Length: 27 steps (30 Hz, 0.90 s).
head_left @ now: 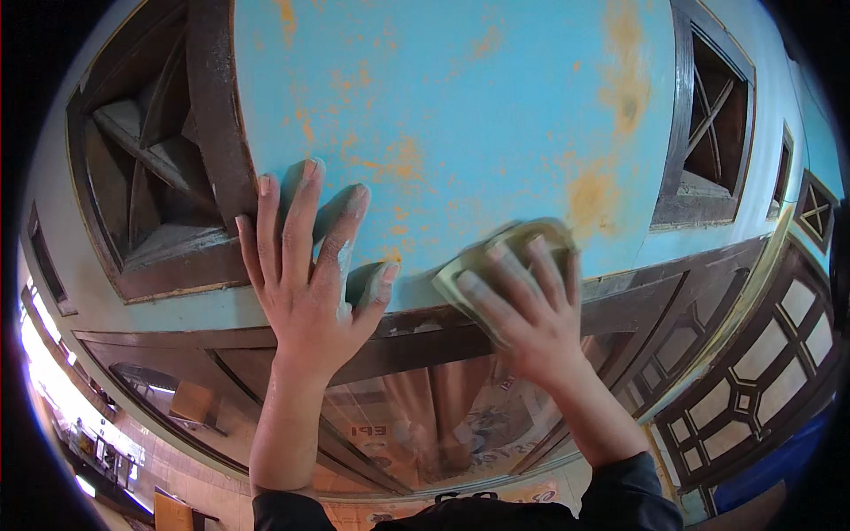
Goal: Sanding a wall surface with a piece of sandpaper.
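Note:
A light blue wall panel [443, 115] with scattered orange patches fills the upper middle. My left hand [316, 285] rests with spread fingers on the panel's lower part, beside a dark-framed recess [211, 115], with pale smudges on its index finger. My right hand [536, 319] holds a flat greenish-tan pad [522, 239] against the panel's lower edge, right of my left hand; hand and pad are blurred. Just below both hands runs a dark wooden rail [416, 320] above glass.
A second recess [708, 115] with crossed slats is at upper right. Below are glass panes [434, 416] and, at right, a dark door [753, 354] with pale panels. A floor [168, 442] with wooden furniture [190, 398] shows at lower left.

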{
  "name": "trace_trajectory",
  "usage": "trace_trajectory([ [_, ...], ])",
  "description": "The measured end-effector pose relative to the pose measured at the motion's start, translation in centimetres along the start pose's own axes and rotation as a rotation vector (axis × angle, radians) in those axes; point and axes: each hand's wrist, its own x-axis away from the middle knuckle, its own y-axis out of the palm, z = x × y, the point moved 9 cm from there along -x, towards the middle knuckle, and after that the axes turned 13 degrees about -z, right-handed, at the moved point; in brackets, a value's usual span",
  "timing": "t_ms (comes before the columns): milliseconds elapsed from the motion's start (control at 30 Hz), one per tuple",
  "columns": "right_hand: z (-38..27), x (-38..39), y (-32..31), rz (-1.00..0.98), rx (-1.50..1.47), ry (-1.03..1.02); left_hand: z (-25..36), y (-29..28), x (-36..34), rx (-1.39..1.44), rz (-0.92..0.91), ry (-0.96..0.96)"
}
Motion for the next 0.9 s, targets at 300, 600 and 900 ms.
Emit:
trace_trajectory([
  [300, 2.4, -2.4, -1.8, 0.003, 0.003, 0.032, 0.6, 0.3, 0.1, 0.004, -0.012, 0.063],
  [600, 3.8, -5.6, -4.2, 0.007, 0.061, -0.045, 0.3, 0.3, 0.3, 0.054, -0.038, 0.034],
  [900, 5.0, -9.1, -6.0, 0.078, 0.156, -0.112, 0.3, 0.1, 0.4, 0.101, -0.002, 0.077],
])
